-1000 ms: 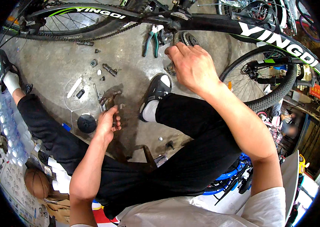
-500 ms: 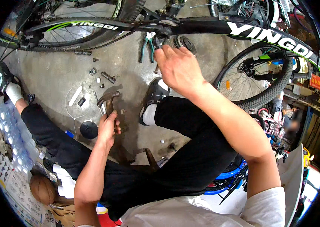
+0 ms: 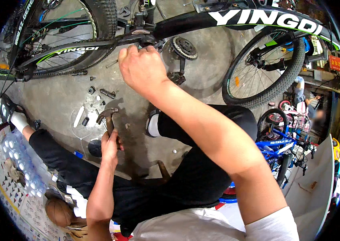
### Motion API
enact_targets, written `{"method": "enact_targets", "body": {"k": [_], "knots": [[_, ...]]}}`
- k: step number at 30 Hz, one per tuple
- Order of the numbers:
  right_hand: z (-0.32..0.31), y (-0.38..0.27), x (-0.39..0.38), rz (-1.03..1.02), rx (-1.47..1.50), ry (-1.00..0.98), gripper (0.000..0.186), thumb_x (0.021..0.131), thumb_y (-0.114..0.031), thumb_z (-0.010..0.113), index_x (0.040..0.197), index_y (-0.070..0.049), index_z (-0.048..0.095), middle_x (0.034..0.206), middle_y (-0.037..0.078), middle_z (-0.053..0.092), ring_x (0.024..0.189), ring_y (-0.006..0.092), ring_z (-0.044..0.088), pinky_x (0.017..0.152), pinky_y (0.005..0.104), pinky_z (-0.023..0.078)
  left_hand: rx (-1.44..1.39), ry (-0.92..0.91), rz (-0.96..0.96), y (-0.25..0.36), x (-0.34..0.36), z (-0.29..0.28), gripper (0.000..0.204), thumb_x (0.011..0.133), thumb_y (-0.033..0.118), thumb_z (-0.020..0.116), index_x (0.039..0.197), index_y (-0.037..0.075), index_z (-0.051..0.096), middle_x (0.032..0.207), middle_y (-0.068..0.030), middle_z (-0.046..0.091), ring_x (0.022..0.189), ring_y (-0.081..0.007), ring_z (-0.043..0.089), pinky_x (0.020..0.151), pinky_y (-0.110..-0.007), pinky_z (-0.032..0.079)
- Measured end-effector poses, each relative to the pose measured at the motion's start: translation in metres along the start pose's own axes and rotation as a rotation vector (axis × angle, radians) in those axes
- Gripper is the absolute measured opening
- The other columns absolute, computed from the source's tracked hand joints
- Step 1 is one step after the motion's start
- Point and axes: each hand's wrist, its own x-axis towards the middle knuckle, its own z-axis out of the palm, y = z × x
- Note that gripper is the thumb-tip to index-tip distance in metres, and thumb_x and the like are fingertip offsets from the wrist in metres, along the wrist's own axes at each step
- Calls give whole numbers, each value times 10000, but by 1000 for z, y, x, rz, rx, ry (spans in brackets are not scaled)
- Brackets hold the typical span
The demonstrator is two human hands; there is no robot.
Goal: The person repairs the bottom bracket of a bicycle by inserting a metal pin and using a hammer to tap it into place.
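A pack of water bottles point(image 3: 21, 168) lies at the lower left. Near centre-left, the left hand point(image 3: 109, 146) grips a hammer point(image 3: 107, 119), head up, over the concrete floor point(image 3: 57, 104). At upper centre, the right hand point(image 3: 142, 70) is curled closed against the black bicycle frame point(image 3: 170, 26) beside the chainring point(image 3: 184, 47); whether it holds anything is hidden.

Your left hand point(image 3: 109, 146) grips a hammer point(image 3: 106, 116) with a dull, rusty metal head. Your right hand point(image 3: 142, 70) touches the glossy black bike frame point(image 3: 186, 22) above rough, matt concrete floor point(image 3: 53, 102).
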Motion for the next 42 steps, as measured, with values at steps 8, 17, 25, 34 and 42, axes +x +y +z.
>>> {"method": "enact_targets", "body": {"k": [8, 17, 25, 34, 42], "knots": [[12, 2, -1, 118, 97, 130, 91, 843, -141, 555, 849, -64, 604, 752, 98, 646, 569, 251, 664, 653, 392, 543, 100, 143, 476, 28, -37, 4, 249, 1013, 246, 589, 1072, 12, 529, 721, -9, 514, 554, -85, 478, 478, -250, 416], [10, 0, -1, 134, 142, 137, 113, 868, -170, 565, 875, -86, 640, 736, 73, 634, 569, 238, 661, 660, 387, 521, -72, 197, 915, 96, -69, 48, 166, 981, 75, 609, 1057, 46, 464, 681, -6, 490, 464, -76, 412, 426, -246, 370], [13, 5, -4, 127, 142, 160, 139, 898, -172, 536, 890, -77, 637, 728, 75, 632, 578, 245, 677, 680, 421, 542, -83, 293, 992, 154, -52, 88, 156, 954, 108, 675, 1037, 2, 597, 654, 5, 519, 459, -49, 419, 399, -226, 342], [7, 7, -7, 129, 215, 152, 138, 879, -183, 538, 875, -74, 622, 762, 101, 651, 692, 289, 701, 735, 426, 524, -77, 223, 1029, 181, -22, 104, 165, 917, 121, 720, 955, -8, 623, 686, -53, 632, 460, -68, 491, 406, -220, 369], [-3, -19, -27, 635, 776, 254, 239, 955, -250, 518, 1066, -49, 584, 827, 113, 645, 728, 250, 676, 680, 409, 487, -84, 169, 1075, 184, -14, 104, 175, 918, 118, 720, 954, 2, 594, 707, -63, 638, 466, -77, 498, 416, -228, 374]]}}
